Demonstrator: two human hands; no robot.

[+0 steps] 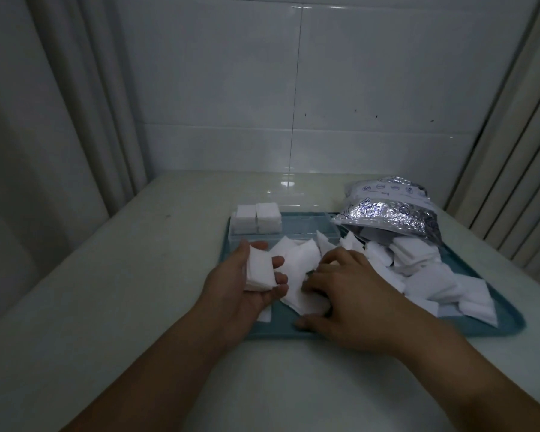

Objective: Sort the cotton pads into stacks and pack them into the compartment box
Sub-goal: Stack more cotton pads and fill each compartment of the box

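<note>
The left hand (247,282), palm up, curls its fingers around a small stack of cotton pads (259,271) above the tray's (496,327) left edge. The right hand (343,294), palm down with fingers bent, presses on loose pads (296,260) on the tray; the compartment box (303,227) sits behind on the worktop (106,275).

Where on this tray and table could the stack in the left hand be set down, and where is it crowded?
Bare room: the table left of the tray, and the clear box to the right of its two packed stacks. Crowded: the tray's middle and right, heaped with loose pads spilling from the foil bag, where the right hand rests. The left hand holds a stack.
</note>
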